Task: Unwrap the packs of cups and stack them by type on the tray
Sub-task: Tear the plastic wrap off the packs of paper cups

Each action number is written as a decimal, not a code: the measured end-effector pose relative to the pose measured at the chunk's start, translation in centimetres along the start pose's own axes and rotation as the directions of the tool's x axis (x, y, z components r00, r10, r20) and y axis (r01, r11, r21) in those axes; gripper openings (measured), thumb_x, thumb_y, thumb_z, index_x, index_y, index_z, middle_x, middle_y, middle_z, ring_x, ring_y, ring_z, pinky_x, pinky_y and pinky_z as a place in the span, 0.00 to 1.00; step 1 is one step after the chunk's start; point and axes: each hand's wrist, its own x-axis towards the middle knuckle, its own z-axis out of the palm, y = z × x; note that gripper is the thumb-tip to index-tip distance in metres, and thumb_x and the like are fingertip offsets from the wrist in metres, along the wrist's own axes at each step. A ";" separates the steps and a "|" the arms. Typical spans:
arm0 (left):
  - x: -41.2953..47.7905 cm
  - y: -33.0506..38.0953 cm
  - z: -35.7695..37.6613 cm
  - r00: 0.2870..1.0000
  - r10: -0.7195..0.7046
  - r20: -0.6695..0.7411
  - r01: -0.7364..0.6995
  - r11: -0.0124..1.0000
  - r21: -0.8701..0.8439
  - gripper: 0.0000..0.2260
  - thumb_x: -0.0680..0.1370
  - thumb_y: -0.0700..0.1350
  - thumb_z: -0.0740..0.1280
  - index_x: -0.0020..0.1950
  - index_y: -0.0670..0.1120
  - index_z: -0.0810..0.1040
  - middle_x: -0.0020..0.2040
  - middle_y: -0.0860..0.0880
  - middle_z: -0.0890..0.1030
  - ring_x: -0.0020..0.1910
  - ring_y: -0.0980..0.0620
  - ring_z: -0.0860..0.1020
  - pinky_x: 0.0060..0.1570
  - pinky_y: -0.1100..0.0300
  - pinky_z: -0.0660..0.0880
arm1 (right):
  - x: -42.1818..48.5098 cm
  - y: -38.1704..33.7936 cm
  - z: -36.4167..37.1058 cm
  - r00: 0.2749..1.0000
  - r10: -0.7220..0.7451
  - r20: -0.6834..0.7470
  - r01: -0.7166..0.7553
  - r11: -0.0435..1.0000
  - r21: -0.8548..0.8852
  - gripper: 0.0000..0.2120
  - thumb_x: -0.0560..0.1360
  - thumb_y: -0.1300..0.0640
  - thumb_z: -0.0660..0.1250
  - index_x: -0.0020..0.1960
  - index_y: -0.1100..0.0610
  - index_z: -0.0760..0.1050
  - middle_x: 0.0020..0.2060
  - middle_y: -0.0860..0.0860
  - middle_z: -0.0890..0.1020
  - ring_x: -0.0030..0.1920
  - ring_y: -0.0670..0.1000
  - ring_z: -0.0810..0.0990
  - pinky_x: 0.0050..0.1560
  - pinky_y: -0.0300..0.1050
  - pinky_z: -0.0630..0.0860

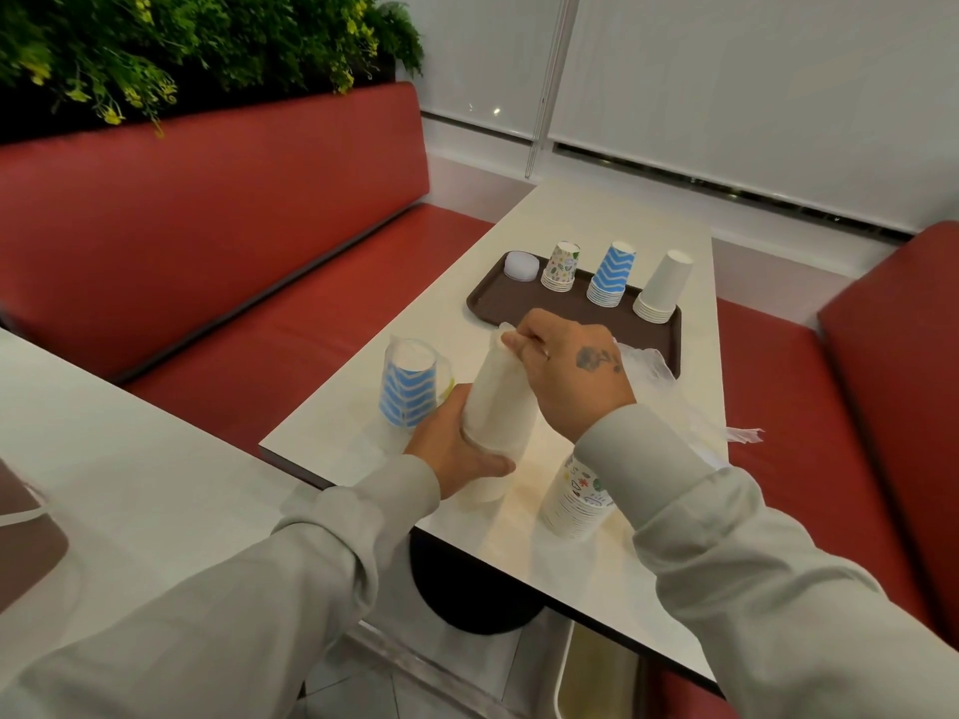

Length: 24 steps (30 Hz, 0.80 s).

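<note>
A wrapped pack of plain white cups (pixel 498 402) leans on the table in front of me. My left hand (pixel 456 443) grips its lower part. My right hand (pixel 571 371) pinches the clear wrapper at the pack's top end. A wrapped pack of blue zigzag cups (pixel 407 386) stands to the left. An unwrapped stack of floral cups (pixel 578 503) stands under my right forearm. On the brown tray (pixel 498 303) stand a floral stack (pixel 560 267), a blue zigzag stack (pixel 611 275), a white stack (pixel 664 288) and a small stack of clear cups (pixel 521 265).
Loose clear wrappers (pixel 669 391) lie by the tray's near right corner and along the table's right edge. Red bench seats (pixel 259 324) flank the white table (pixel 597 220). A second table (pixel 104 459) is at the left, with a brown tray corner (pixel 26 552) on it.
</note>
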 end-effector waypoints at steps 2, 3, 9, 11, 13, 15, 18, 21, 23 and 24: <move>-0.2 0.1 -0.1 1.000 0.010 -0.008 -0.010 1.000 -0.013 0.35 0.63 0.48 0.82 0.62 0.62 0.65 0.57 0.57 0.76 0.56 0.51 0.75 0.54 0.56 0.73 | 0.0 0.2 0.0 1.000 -0.010 -0.023 0.010 1.000 0.002 0.14 0.82 0.48 0.60 0.48 0.58 0.76 0.36 0.54 0.79 0.39 0.58 0.77 0.38 0.46 0.67; -0.2 0.1 0.0 1.000 0.015 -0.007 -0.016 1.000 -0.026 0.35 0.63 0.48 0.82 0.62 0.62 0.66 0.57 0.57 0.76 0.57 0.52 0.75 0.53 0.56 0.73 | 0.1 0.3 -0.2 0.999 -0.015 -0.040 0.015 1.000 -0.002 0.14 0.83 0.47 0.60 0.49 0.58 0.76 0.36 0.55 0.79 0.39 0.59 0.77 0.38 0.47 0.68; -0.1 0.5 0.3 1.000 0.020 0.012 -0.018 0.995 -0.096 0.34 0.65 0.48 0.80 0.62 0.64 0.64 0.55 0.59 0.76 0.55 0.51 0.75 0.51 0.54 0.74 | 1.0 0.6 -0.8 0.997 0.003 -0.080 0.000 1.000 0.028 0.15 0.81 0.44 0.62 0.49 0.54 0.79 0.39 0.52 0.81 0.42 0.56 0.78 0.42 0.47 0.71; 0.0 0.9 0.0 1.000 0.021 -0.001 -0.021 0.994 -0.110 0.34 0.65 0.49 0.80 0.62 0.63 0.64 0.54 0.59 0.76 0.55 0.52 0.76 0.52 0.54 0.75 | 1.1 0.7 -1.1 0.995 0.005 -0.100 0.007 0.993 0.122 0.13 0.80 0.43 0.64 0.50 0.51 0.80 0.42 0.48 0.82 0.45 0.51 0.79 0.47 0.47 0.74; 0.4 1.6 -0.6 1.000 0.028 0.009 -0.026 0.990 -0.137 0.34 0.64 0.52 0.80 0.63 0.62 0.66 0.55 0.58 0.78 0.55 0.53 0.77 0.54 0.53 0.76 | 0.8 0.9 -1.3 0.996 0.025 -0.089 0.003 0.953 0.302 0.11 0.79 0.43 0.65 0.57 0.47 0.77 0.52 0.45 0.81 0.48 0.45 0.81 0.49 0.37 0.76; 1.0 2.7 -1.3 0.998 0.041 0.044 -0.033 0.985 -0.169 0.35 0.63 0.54 0.80 0.65 0.61 0.67 0.57 0.58 0.79 0.57 0.54 0.78 0.56 0.53 0.76 | 0.3 1.1 -1.3 0.997 0.064 -0.052 -0.032 0.877 0.479 0.17 0.78 0.43 0.67 0.65 0.43 0.70 0.62 0.44 0.77 0.53 0.43 0.81 0.51 0.31 0.76; 1.7 4.7 -2.3 0.993 0.057 0.105 -0.033 0.974 -0.224 0.36 0.62 0.56 0.79 0.67 0.59 0.69 0.57 0.57 0.81 0.57 0.54 0.80 0.58 0.52 0.77 | -0.2 2.0 -0.7 0.994 0.109 -0.010 -0.088 0.844 0.529 0.28 0.75 0.41 0.70 0.71 0.38 0.62 0.66 0.45 0.75 0.58 0.44 0.81 0.59 0.44 0.77; 2.1 6.0 -2.9 0.989 0.043 0.139 0.004 0.947 -0.320 0.33 0.63 0.55 0.77 0.66 0.56 0.73 0.55 0.54 0.84 0.55 0.51 0.82 0.57 0.50 0.79 | -0.7 2.7 0.2 0.982 0.170 0.079 -0.184 0.789 0.587 0.36 0.69 0.35 0.72 0.72 0.32 0.57 0.65 0.45 0.77 0.57 0.45 0.82 0.61 0.54 0.78; 2.2 6.4 -3.0 0.991 -0.014 0.135 0.070 0.905 -0.419 0.29 0.65 0.53 0.74 0.65 0.54 0.75 0.54 0.50 0.85 0.54 0.49 0.83 0.55 0.50 0.80 | -1.3 3.2 0.9 0.970 0.186 0.159 -0.244 0.753 0.611 0.40 0.65 0.32 0.72 0.72 0.31 0.57 0.64 0.44 0.77 0.56 0.45 0.82 0.60 0.57 0.79; 2.2 6.6 -3.0 0.990 -0.046 0.137 0.105 0.879 -0.465 0.28 0.65 0.53 0.74 0.64 0.53 0.75 0.54 0.49 0.85 0.53 0.48 0.84 0.55 0.49 0.81 | -1.7 3.5 1.1 0.964 0.182 0.194 -0.264 0.740 0.618 0.40 0.65 0.32 0.73 0.71 0.31 0.58 0.63 0.43 0.77 0.56 0.45 0.83 0.59 0.57 0.80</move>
